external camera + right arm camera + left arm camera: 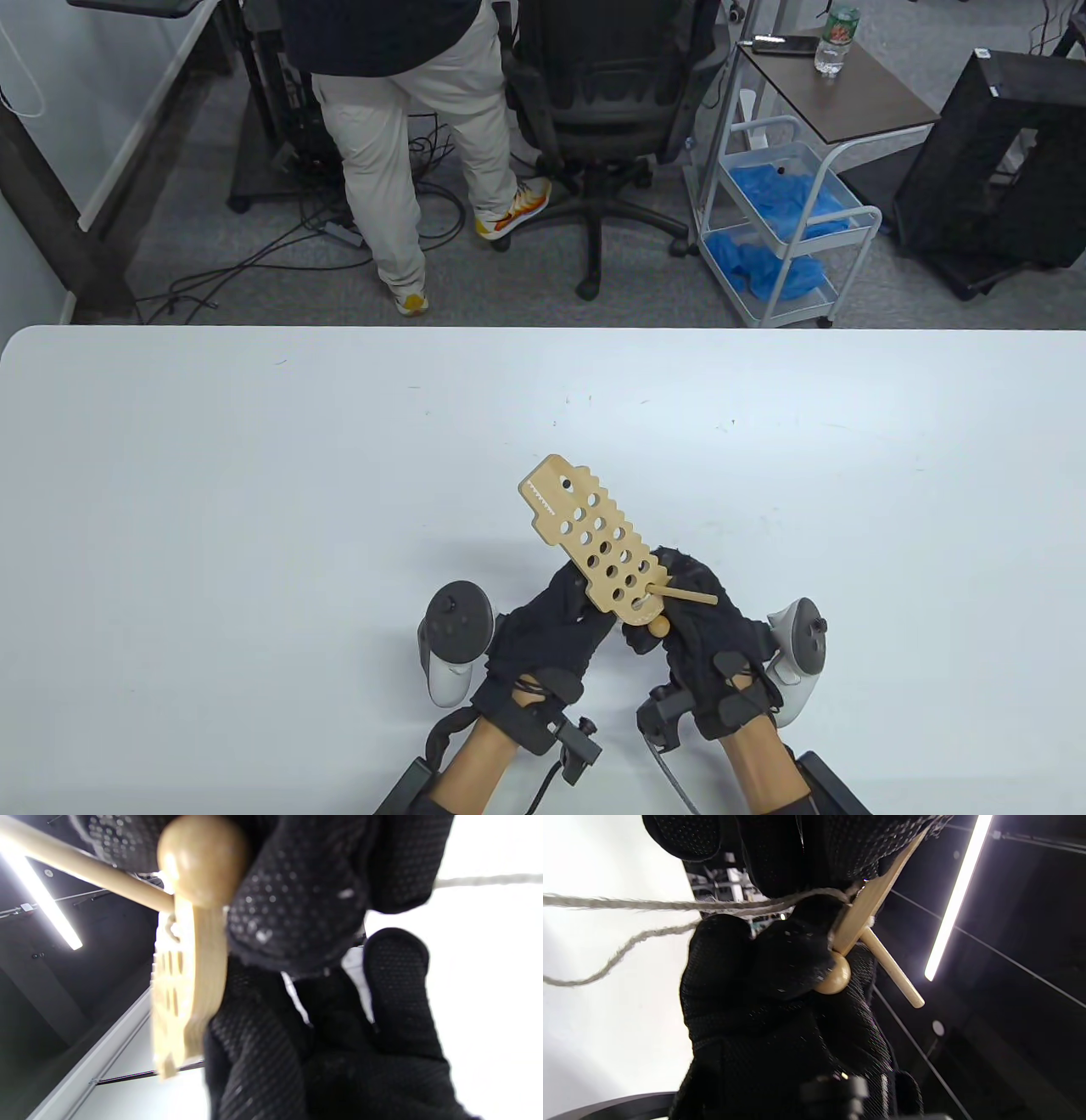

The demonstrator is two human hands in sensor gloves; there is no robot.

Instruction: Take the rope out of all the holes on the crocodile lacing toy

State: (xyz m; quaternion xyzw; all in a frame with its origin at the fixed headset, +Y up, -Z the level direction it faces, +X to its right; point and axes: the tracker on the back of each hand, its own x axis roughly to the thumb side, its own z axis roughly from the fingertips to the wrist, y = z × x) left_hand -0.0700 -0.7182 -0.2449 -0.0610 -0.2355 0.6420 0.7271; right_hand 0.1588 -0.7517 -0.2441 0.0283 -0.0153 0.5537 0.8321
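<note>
I hold the wooden crocodile lacing toy [590, 539] tilted above the white table [254, 509], head end pointing away. My left hand [585, 607] grips its near left edge. My right hand [653, 637] pinches the round wooden bead [658, 626] at the near end, where a wooden stick [689, 596] pokes out of a hole. In the left wrist view, two strands of grey rope [649, 905] run left from the board [871, 904], past the bead [835, 978]. The right wrist view shows the bead [203, 857], the board's edge [191, 984] and a bit of rope [488, 880].
Beyond the table's far edge a person [399, 127] stands next to a black office chair [611, 102]. At the back right are a white cart [789, 229] with blue cloths and a small brown table [848, 85] with a bottle.
</note>
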